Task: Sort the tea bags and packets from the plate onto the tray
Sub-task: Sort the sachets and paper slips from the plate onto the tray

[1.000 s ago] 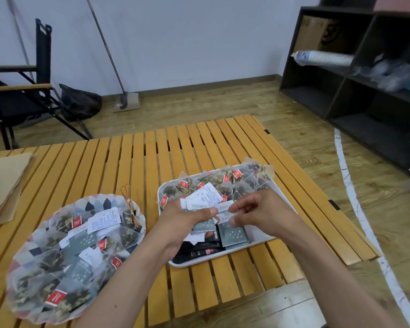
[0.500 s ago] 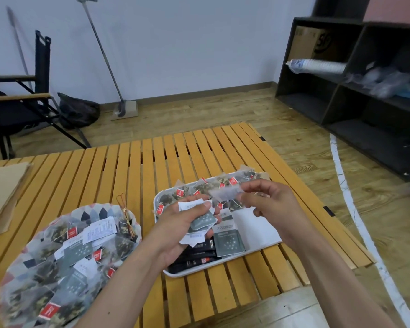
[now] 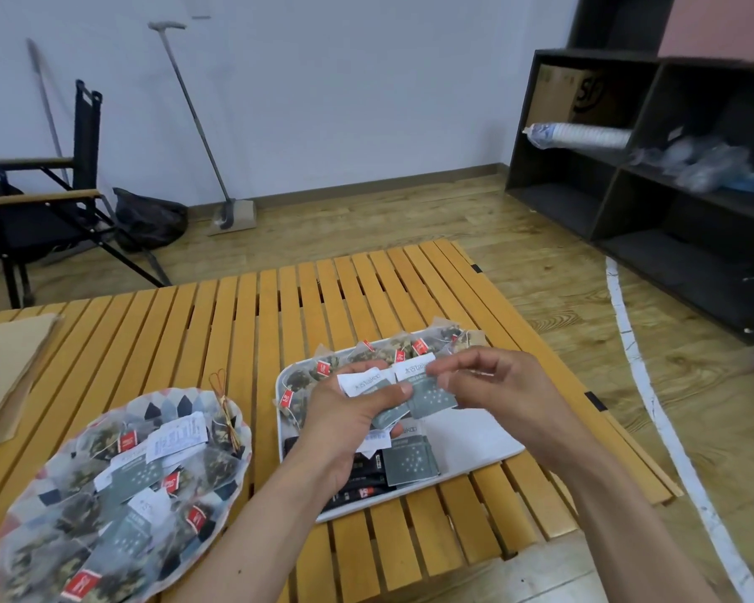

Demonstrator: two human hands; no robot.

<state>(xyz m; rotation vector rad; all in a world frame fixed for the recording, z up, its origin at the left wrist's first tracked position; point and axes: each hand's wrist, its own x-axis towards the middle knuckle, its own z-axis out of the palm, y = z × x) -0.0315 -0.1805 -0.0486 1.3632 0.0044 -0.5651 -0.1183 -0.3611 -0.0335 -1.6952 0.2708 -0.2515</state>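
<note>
Both hands are raised above the white tray. My left hand grips a small stack of grey-and-white packets between thumb and fingers. My right hand pinches one grey packet with a white top, touching the stack. The tray holds mesh tea bags with red tags along its far edge, black sachets and a grey packet at its near side. The patterned plate at the left is heaped with tea bags and grey packets.
The slatted wooden table ends just right of the tray. Brown paper lies at the far left. A folding chair, a black bag and a mop stand by the wall. Dark shelving is at the right.
My right hand pulled a packet away toward the tray's back, then came back to the left hand's stack and now pinches a grey packet there. The left hand rose slightly.
</note>
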